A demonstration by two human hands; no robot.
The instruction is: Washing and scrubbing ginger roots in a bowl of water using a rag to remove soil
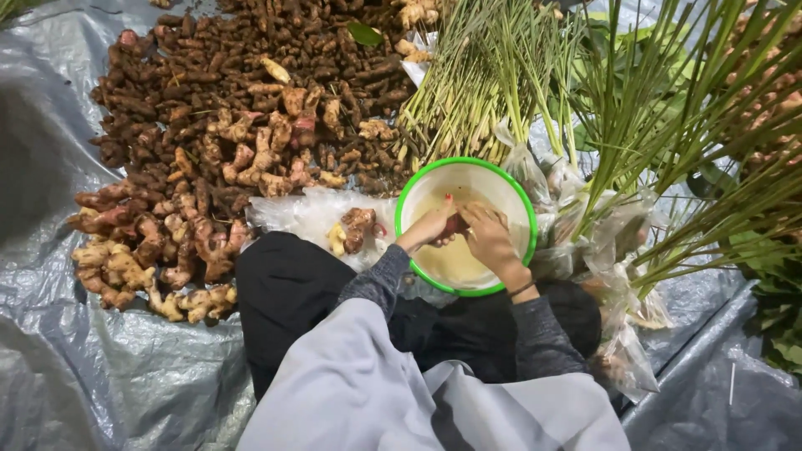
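- Sitting cross-legged on a grey plastic sheet [100, 367], black trousers and pale grey cloth nearest the camera.
- Holding a small reddish root piece [452, 225] between both hands, over the middle of a white basin with a green rim [409, 189].
- Left hand [428, 227] curled narrowly around the root piece, fingers pinching it from the left.
- Right hand [489, 236] closed on the same piece from the right, dark band at the wrist.
- Showing yellowish water low in the basin, under the hands.
- Lying just left of the basin: a clear plastic bag [309, 213] with a few ginger pieces [357, 227] on it.
- Spreading farther left and up: a heap of ginger roots [159, 242], then a darker heap of small brown rhizomes [251, 67].
- Fanning out beyond and right of the basin: bundles of lemongrass stalks [493, 83], bases wrapped in clear plastic.
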